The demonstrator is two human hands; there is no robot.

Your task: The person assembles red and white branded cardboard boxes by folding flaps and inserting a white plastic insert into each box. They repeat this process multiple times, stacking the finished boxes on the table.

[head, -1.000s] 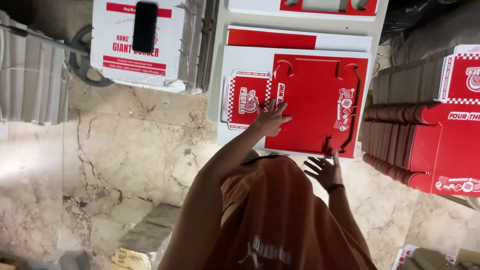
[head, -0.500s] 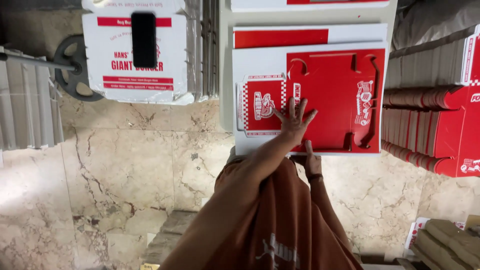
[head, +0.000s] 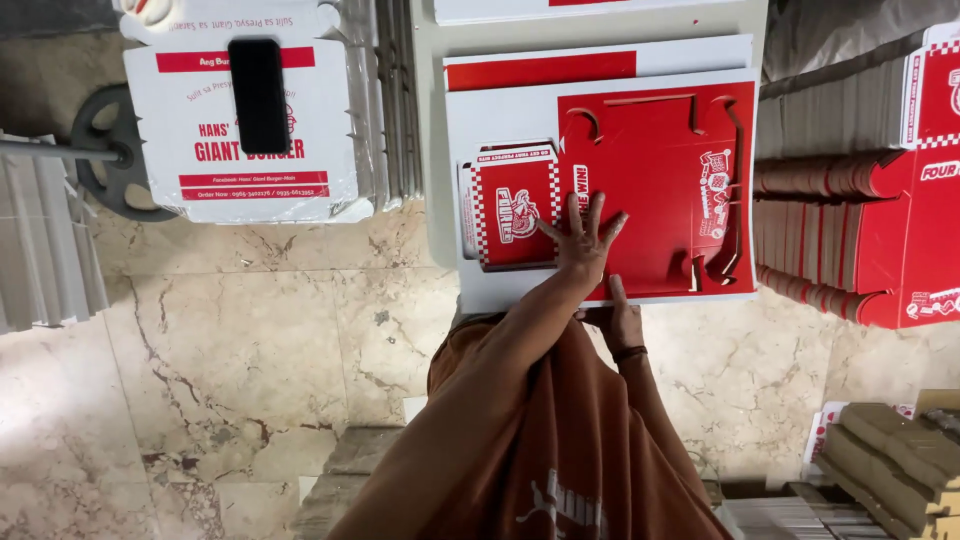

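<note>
A flat red-and-white cardboard box blank (head: 660, 180) lies on top of a pile of similar white sheets (head: 500, 100) on the marble floor. My left hand (head: 583, 238) rests flat on the blank's red panel with its fingers spread, beside a checkered printed flap (head: 512, 205). At the blank's near edge is my right hand (head: 618, 318), one finger laid over the red sheet and the rest tucked under the edge. It wears a dark wristband. Orange sleeves cover both arms.
A white printed box (head: 200, 150) with a black phone (head: 258, 95) on it sits at the upper left, beside a grey metal wheel (head: 105, 150). Red folded boxes (head: 860, 220) are stacked at the right. Grey sheets (head: 40, 250) stand left, brown cardboard stacks (head: 890, 450) lower right.
My right hand has moved from the open floor up to the blank's near edge and closed on it. My left hand stays spread on the red panel. The view has shifted slightly.
</note>
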